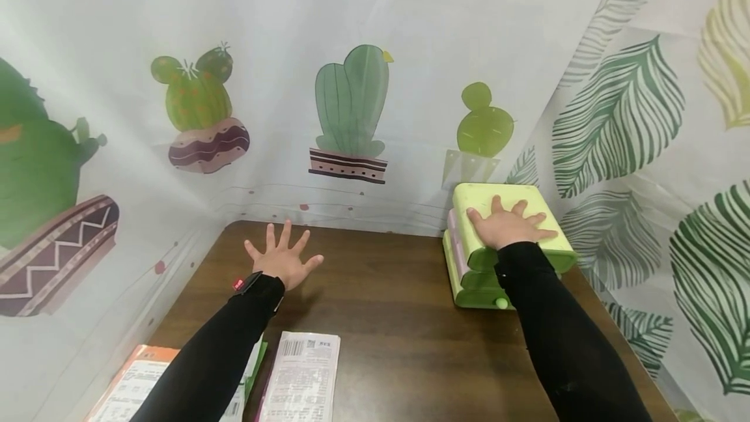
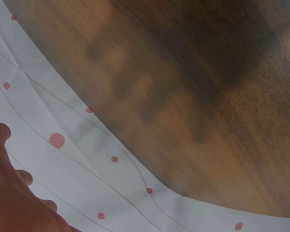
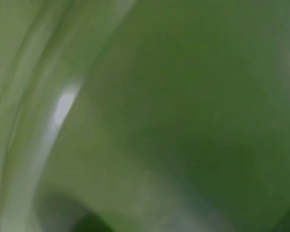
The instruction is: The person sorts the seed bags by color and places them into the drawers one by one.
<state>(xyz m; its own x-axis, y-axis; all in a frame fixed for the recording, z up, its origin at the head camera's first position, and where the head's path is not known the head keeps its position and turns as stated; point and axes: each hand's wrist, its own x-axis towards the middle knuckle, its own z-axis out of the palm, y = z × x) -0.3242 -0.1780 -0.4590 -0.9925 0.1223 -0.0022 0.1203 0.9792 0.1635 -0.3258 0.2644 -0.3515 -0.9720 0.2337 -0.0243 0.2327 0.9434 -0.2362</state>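
Note:
My left hand (image 1: 282,260) is spread wide over the far left part of the brown table, holding nothing. In the left wrist view part of that hand (image 2: 19,198) shows at the lower left, and a finger-shaped shadow falls on the wood. On the right, my right hand (image 1: 508,225) lies with fingers spread over the top of a small green box with drawers (image 1: 480,197); whether the palm presses on it is hard to tell. A pale pink band runs along the box's side, and a round knob (image 1: 502,303) sits low on its front. Blurred green plastic (image 3: 183,96) fills the right wrist view.
Printed packets lie at the near left: a white and pink one (image 1: 305,376) and an orange and white one (image 1: 140,379), partly covered by my left sleeve. A white cloth with cacti and leaves (image 1: 422,31) hangs behind and beside the brown table (image 1: 392,292).

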